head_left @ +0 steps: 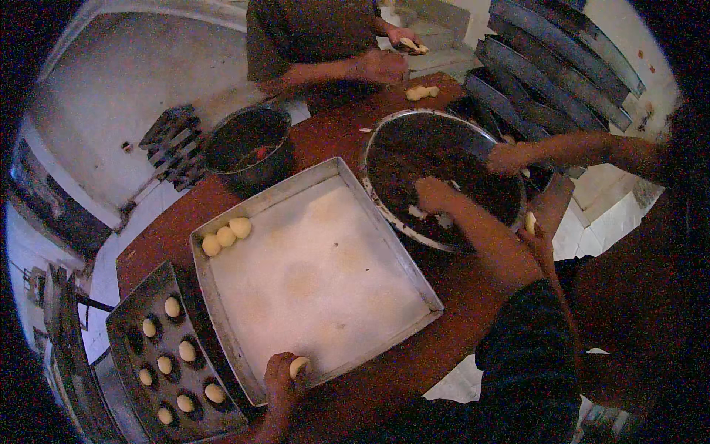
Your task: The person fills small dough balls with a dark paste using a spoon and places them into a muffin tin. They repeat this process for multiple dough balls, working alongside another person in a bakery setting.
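At the near edge of a flour-dusted square tray, my left hand is closed on a piece of pale dough that looks hollowed. My right hand reaches into a large round metal bowl of dark brown crumbly filling. Its fingers are bent down at the filling, beside small pale or shiny bits; what they grip is hard to make out. Three dough balls touch in a row in the tray's far left corner.
Left stands a dark baking tray with several dough pieces, and behind it a dark pot. A co-worker's hand is at the bowl's right rim; another person's hand holds dough across the table. Metal trays are stacked far right.
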